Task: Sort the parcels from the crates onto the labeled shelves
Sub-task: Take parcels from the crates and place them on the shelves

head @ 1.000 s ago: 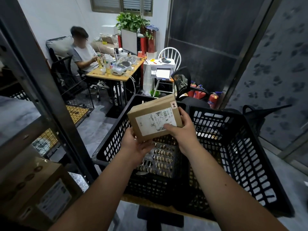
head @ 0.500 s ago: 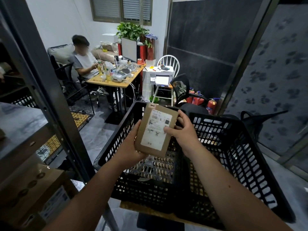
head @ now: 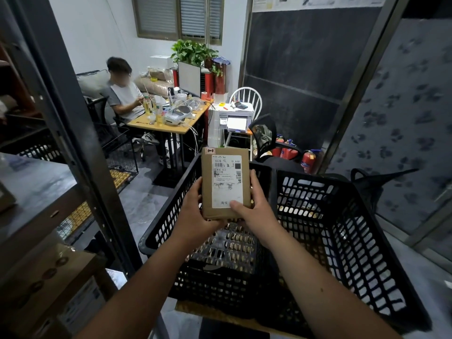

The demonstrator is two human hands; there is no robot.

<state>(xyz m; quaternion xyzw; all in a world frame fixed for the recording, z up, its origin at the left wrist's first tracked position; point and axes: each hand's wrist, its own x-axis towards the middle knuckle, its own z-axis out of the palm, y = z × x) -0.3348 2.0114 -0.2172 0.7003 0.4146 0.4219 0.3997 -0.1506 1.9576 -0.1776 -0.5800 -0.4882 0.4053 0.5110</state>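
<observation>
Parcel point(head: 225, 184) has just been turned upright, label facing the camera, above the black crate point(head: 342, 241); left hand point(head: 195, 206) and right hand point(head: 254, 204) both grip it (probably to read its shelf code).

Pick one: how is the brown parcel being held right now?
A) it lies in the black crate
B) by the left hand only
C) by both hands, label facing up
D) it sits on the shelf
C: the left hand and the right hand grip the brown parcel from either side, its white label toward the camera, above the black crate.
</observation>
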